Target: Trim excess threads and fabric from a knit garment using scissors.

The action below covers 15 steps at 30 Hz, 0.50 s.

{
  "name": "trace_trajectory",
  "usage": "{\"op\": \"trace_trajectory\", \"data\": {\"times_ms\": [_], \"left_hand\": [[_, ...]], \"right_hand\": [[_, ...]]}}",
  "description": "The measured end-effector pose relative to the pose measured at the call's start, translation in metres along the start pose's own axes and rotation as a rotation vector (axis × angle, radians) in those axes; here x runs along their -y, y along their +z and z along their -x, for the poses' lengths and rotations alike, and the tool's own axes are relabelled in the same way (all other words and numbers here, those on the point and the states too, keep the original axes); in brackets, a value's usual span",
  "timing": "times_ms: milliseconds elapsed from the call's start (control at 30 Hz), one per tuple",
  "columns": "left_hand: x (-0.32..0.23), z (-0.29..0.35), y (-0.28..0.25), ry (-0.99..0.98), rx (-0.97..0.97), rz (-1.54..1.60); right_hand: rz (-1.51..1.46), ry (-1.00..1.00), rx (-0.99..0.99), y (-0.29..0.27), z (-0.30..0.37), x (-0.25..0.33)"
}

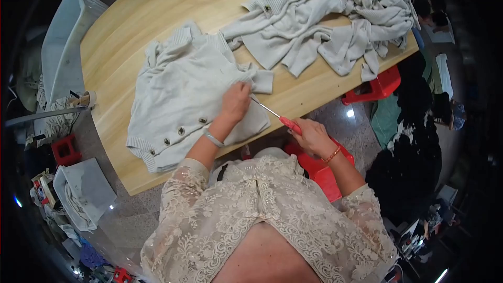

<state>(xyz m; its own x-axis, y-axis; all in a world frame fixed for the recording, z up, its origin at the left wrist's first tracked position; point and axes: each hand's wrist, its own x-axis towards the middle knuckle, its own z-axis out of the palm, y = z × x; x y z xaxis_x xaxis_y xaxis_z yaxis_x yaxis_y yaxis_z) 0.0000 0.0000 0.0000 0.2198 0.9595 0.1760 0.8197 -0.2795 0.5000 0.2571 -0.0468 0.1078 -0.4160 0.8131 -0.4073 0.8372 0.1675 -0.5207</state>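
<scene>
A light grey knit cardigan [183, 86] with dark buttons along its front edge lies spread on the wooden table [112, 57]. My left hand [236, 100] is closed on the cardigan's knit near its right side, fingers gathered at a fold by the sleeve. In my right hand [313, 137], just off the table's near edge, is a red-handled tool [290, 124] with a thin metal shaft. The shaft points up and left toward my left hand. Its tip is at the cardigan beside my left fingers; whether it goes into the knit I cannot tell.
More light grey knitwear [314, 15] is heaped at the table's far right, touching the cardigan. A red stool [374, 86] stands by the right edge, another red stool [325, 173] just below my right hand. White bins [86, 191] and dark cloth [406, 162] lie around the floor.
</scene>
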Motion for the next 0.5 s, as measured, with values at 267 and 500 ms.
{"op": "trace_trajectory", "data": {"times_ms": [267, 500], "left_hand": [[0.017, -0.016, 0.030, -0.102, 0.103, 0.171], [0.025, -0.013, 0.011, -0.215, 0.221, 0.525]], "right_hand": [[0.127, 0.076, 0.059, -0.009, -0.004, -0.002], [0.105, 0.149, 0.064, -0.021, -0.013, 0.009]]}}
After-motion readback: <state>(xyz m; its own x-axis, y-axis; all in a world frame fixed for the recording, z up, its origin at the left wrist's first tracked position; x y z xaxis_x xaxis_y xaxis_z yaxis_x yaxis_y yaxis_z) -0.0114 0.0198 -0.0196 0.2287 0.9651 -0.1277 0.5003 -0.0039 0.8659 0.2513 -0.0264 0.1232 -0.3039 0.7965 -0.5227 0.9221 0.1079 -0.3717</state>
